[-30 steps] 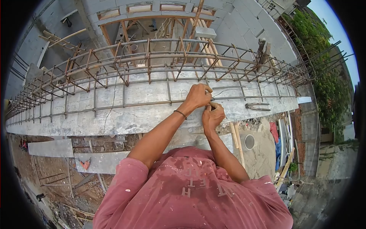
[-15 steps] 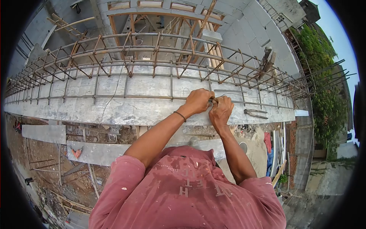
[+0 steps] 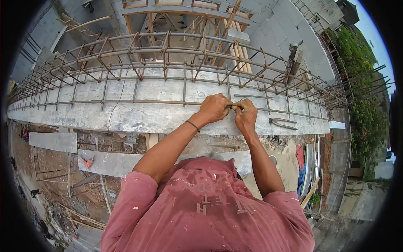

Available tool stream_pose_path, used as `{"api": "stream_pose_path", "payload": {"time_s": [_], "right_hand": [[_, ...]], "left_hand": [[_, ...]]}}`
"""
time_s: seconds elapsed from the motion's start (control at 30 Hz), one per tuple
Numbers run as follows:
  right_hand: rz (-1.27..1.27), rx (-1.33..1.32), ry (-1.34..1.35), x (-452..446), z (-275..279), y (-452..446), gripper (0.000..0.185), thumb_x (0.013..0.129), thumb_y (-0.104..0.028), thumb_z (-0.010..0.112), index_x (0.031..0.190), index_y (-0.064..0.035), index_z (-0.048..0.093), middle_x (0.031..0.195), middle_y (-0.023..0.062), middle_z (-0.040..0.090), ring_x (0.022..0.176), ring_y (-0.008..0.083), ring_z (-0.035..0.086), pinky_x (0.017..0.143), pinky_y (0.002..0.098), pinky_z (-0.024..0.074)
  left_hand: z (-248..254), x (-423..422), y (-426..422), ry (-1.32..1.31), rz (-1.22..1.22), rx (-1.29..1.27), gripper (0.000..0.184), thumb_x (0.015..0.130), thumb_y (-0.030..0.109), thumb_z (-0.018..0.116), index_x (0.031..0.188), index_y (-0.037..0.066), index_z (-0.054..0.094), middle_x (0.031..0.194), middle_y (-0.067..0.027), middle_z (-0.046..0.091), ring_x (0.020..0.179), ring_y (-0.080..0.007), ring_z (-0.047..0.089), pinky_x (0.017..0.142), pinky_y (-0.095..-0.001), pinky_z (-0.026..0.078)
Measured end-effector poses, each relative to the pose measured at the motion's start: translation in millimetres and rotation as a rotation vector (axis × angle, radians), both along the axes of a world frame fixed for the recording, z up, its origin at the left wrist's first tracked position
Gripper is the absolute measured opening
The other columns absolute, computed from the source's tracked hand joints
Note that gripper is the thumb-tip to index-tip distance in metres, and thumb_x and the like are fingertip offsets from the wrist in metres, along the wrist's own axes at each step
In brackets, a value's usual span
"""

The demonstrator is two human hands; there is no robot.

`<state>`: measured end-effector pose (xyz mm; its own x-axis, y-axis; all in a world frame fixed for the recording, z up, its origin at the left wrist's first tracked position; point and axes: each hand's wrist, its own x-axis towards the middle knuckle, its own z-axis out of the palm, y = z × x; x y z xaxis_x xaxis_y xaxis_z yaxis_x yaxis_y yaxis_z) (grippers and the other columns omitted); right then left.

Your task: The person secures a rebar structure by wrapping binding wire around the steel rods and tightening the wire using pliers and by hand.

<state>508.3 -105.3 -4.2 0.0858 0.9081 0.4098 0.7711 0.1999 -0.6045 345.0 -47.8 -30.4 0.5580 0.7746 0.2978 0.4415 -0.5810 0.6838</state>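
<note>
My left hand [image 3: 214, 108] is closed at the lower long bar of the rebar cage [image 3: 155, 101], thumb and fingers pinched together. Close to its right, my right hand [image 3: 246, 114] also pinches with bent fingers at the same bar. A small dark piece shows between the fingertips, but what each hand holds is too small to make out. To the right of my right hand, steel pincers [image 3: 282, 123] lie on the pale board [image 3: 168, 119] under the cage. A short loose rod [image 3: 250, 96] rests just beyond my right hand.
The cage runs across the whole width, with an upright wooden post [image 3: 296, 66] at its right. Below the board's near edge are planks [image 3: 109, 163] and rubble. Block walls [image 3: 275, 38] and timber framing stand beyond. Protruding bars [image 3: 371, 80] are at far right.
The view has shifted slightly. My hands stay at the same bar, their fingertips a little farther apart, and my right hand has turned slightly upward. The pincers lie where they were.
</note>
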Motion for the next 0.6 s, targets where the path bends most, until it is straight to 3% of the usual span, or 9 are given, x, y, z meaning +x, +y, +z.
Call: {"api": "stream_pose_path", "payload": {"time_s": [0.27, 0.4, 0.6], "right_hand": [[-0.008, 0.046, 0.055, 0, -5, 0, 0.006, 0.077, 0.004, 0.071, 0.079, -0.0009, 0.070, 0.079, 0.0127, 0.062, 0.080, 0.0341, 0.061, 0.073, 0.0455, 0.0456], [-0.013, 0.164, -0.038, -1, -11, 2, 0.009, 0.077, 0.004, 0.070, 0.080, -0.0039, 0.068, 0.081, 0.0112, 0.061, 0.081, 0.0335, 0.059, 0.074, 0.0457, 0.0418], [0.017, 0.130, 0.008, 1, -10, 5, 0.010, 0.077, 0.006, 0.069, 0.080, -0.0037, 0.068, 0.080, 0.0111, 0.060, 0.079, 0.0338, 0.059, 0.072, 0.0461, 0.0416]], "left_hand": [[-1, 0, -4, -0.018, 0.035, 0.196, 0.025, 0.078, 0.015, 0.076, 0.103, 0.017, 0.079, 0.082, -0.0084, 0.071, 0.083, -0.0290, 0.068, 0.069, -0.0432, 0.056], [0, 2, -3, -0.046, 0.035, 0.199, 0.024, 0.078, 0.014, 0.077, 0.101, 0.016, 0.079, 0.082, -0.0073, 0.071, 0.082, -0.0287, 0.068, 0.068, -0.0430, 0.056], [0, 0, -1, -0.051, 0.044, 0.135, 0.027, 0.077, 0.015, 0.078, 0.104, 0.016, 0.080, 0.084, -0.0076, 0.072, 0.083, -0.0287, 0.068, 0.069, -0.0420, 0.056]]}}
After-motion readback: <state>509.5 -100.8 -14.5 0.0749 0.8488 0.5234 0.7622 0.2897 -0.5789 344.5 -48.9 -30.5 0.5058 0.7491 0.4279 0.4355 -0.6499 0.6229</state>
